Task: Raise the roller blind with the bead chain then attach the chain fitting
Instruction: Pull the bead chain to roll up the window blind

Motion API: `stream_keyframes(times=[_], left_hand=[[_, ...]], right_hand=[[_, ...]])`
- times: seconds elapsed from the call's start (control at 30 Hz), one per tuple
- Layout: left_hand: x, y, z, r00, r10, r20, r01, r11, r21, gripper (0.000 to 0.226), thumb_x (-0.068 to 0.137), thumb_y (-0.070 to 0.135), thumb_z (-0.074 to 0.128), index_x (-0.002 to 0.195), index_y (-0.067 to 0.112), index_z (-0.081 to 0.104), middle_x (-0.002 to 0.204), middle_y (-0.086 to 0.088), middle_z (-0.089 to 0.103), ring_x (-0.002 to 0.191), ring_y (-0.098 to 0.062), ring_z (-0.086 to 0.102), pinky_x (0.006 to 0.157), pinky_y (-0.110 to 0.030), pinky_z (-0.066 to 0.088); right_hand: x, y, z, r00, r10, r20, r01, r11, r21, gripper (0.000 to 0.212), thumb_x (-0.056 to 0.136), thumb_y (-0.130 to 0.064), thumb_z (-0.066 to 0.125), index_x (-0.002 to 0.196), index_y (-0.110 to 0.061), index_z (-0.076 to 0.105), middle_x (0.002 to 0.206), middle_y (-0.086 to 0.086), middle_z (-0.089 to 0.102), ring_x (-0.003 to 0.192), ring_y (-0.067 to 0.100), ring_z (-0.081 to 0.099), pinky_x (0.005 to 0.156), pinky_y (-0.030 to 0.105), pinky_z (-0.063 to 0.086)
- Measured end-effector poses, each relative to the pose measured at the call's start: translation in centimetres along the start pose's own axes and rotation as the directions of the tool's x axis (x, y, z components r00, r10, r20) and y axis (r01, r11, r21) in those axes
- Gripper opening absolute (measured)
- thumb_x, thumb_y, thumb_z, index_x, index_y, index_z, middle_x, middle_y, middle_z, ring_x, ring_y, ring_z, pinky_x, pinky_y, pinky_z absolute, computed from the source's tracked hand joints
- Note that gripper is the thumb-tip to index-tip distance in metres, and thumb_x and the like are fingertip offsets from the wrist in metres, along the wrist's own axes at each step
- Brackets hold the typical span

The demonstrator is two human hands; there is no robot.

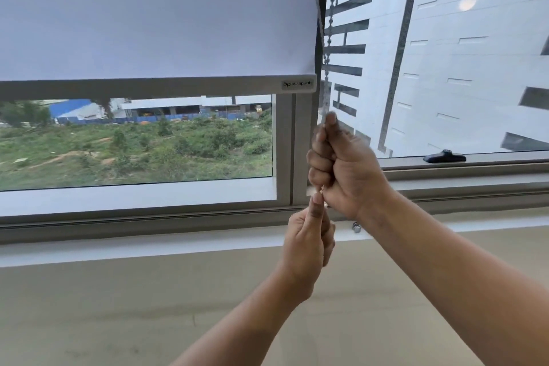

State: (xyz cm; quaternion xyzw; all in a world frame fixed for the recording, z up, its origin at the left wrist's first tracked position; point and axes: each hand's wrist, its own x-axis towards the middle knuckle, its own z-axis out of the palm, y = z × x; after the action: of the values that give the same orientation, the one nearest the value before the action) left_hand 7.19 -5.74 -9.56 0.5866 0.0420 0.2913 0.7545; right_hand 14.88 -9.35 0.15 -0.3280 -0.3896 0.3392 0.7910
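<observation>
A white roller blind (154,12) covers the upper part of the left window pane; its grey bottom bar (142,87) hangs level above a strip of bare glass. The bead chain (330,24) drops in two strands beside the blind's right edge. My right hand (344,169) is closed in a fist around the chain, just below the bar's right end. Directly under it, my left hand (309,238) pinches the chain between thumb and fingers. A small metal fitting (356,227) sits on the sill behind my right wrist.
The grey window frame post (292,145) stands just left of my hands. A black window handle (444,156) lies on the right pane's lower frame. The white sill (133,246) runs across below, with a beige wall (118,312) under it.
</observation>
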Motion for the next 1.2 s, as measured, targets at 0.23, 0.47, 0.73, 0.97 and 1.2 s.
stream_keyframes(times=[0.23,0.47,0.73,0.97,1.2], left_hand=[[1.2,0.7,-1.8,0.995,0.089,-0.035,-0.079,0.973,0.217,0.065,0.094,0.062,0.017,0.085,0.023,0.068,0.083,-0.005,0.066,0.078,-0.016,0.061,0.073,-0.028,0.046],[5.1,9.9,-0.5,0.959,0.281,-0.027,-0.265,0.929,0.259,0.056,0.101,0.05,0.029,0.097,0.007,0.064,0.087,-0.014,0.067,0.077,-0.027,0.064,0.067,-0.034,0.05],[7.2,15.2,2.7,0.966,0.258,-0.034,-0.254,0.964,0.084,0.058,0.101,0.056,0.034,0.052,0.025,0.035,0.048,0.006,0.031,0.038,-0.01,0.02,0.039,-0.017,0.017],[6.8,11.9,1.7,0.935,0.353,-0.04,-0.345,0.928,0.143,0.066,0.102,0.053,0.032,0.042,0.027,0.043,0.038,0.011,0.033,0.029,-0.006,0.025,0.036,-0.014,0.023],[3.5,2.6,-0.4,0.972,0.181,-0.151,-0.157,0.975,0.159,0.056,0.09,0.055,0.041,0.043,0.025,0.036,0.041,0.002,0.026,0.032,-0.008,0.021,0.035,-0.015,0.018]], right_hand=[[-1.7,4.1,-1.3,0.998,0.04,-0.048,-0.037,0.998,0.052,0.029,0.081,-0.039,0.06,0.06,-0.018,0.058,0.039,-0.011,0.032,0.035,0.005,0.016,0.032,0.013,0.017],[-1.4,4.8,-0.9,0.995,0.027,-0.098,-0.03,0.999,-0.031,0.031,0.079,-0.041,0.062,0.057,-0.02,0.058,0.041,-0.01,0.032,0.034,0.002,0.023,0.032,0.012,0.019],[-1.0,5.0,-0.1,0.995,0.051,-0.09,-0.053,0.998,-0.025,0.03,0.079,-0.037,0.061,0.055,-0.019,0.058,0.041,-0.009,0.026,0.033,0.002,0.019,0.031,0.012,0.019],[-2.2,6.9,-1.8,0.986,0.119,-0.12,-0.125,0.991,-0.045,0.034,0.084,-0.036,0.059,0.055,-0.019,0.059,0.043,-0.006,0.029,0.033,0.004,0.02,0.032,0.014,0.017],[-6.4,11.2,-6.8,0.927,0.266,-0.266,-0.329,0.916,-0.228,0.036,0.085,-0.034,0.064,0.053,-0.017,0.059,0.043,0.001,0.03,0.034,0.008,0.023,0.033,0.016,0.02]])
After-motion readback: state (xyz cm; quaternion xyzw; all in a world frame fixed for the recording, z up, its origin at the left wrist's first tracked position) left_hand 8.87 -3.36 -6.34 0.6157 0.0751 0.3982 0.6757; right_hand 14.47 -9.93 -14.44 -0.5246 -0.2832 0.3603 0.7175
